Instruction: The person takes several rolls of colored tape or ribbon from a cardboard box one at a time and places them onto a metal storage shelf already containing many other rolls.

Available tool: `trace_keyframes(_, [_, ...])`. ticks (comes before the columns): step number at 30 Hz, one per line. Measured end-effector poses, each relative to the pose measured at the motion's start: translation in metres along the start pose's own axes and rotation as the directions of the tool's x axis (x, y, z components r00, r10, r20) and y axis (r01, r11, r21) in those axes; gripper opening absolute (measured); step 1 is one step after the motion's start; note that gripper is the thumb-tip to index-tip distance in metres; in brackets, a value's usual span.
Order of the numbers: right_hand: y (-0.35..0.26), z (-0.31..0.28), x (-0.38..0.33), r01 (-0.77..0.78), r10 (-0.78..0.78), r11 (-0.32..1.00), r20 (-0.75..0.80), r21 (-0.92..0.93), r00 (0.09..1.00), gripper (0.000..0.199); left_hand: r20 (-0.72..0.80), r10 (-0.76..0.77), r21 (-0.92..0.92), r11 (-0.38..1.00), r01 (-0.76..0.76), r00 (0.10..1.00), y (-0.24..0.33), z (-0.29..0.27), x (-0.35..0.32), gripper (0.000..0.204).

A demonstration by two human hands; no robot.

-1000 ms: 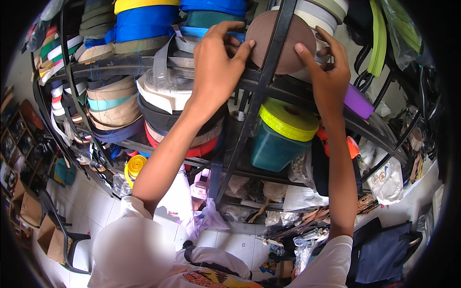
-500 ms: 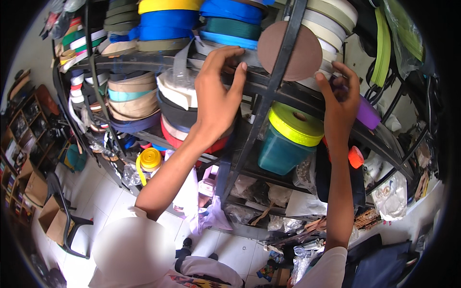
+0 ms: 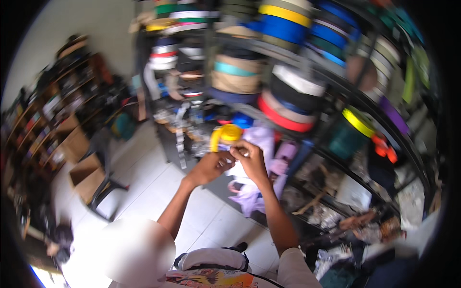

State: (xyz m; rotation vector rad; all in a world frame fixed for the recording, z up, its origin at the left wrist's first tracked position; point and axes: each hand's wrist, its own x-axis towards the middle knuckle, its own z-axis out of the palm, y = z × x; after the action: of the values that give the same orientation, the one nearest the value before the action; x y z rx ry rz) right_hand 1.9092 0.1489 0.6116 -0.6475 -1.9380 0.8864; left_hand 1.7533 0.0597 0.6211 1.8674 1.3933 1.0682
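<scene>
My left hand (image 3: pixel 207 169) and my right hand (image 3: pixel 251 162) come together low in front of the shelf rack, fingertips close to each other. Both have curled, pinching fingers; anything between them is too small or blurred to make out. Just behind the fingertips is a yellow roll of strap (image 3: pixel 231 132) with a loose end hanging down. Lilac fabric (image 3: pixel 257 199) hangs below and beside my right hand. Above, rolls of webbing are stacked on the rack, among them beige rolls (image 3: pixel 235 81) and a red roll (image 3: pixel 284 115).
Further right on the rack stand a brown disc-shaped roll (image 3: pixel 361 73) and a teal container (image 3: pixel 343 139) under a neon yellow roll (image 3: pixel 359 123). At left are a dark chair (image 3: pixel 106 185), cardboard boxes (image 3: pixel 87 175) and a crowded shelf (image 3: pixel 72 91). White floor tiles (image 3: pixel 177 194) lie below.
Both hands have left the upper shelf near the brown roll, moved down and come together. The view has swung left, so the rack now appears further right.
</scene>
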Motion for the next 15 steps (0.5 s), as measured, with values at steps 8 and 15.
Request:
trace_keyframes(8, [-0.052, 0.363, -0.073, -0.36, 0.184, 0.927, 0.715, 0.102, 0.675, 0.021, -0.53, -0.465, -0.058, 0.854, 0.517, 0.709, -0.15, -0.153, -0.336, 0.029])
trace_keyframes(15, [-0.086, 0.544, -0.117, -0.394, 0.171, 0.919, 0.929, -0.03, 0.328, 0.024, -0.642, -0.686, -0.449, 0.698, 0.558, 0.342, -0.196, -0.218, -0.517, 0.029])
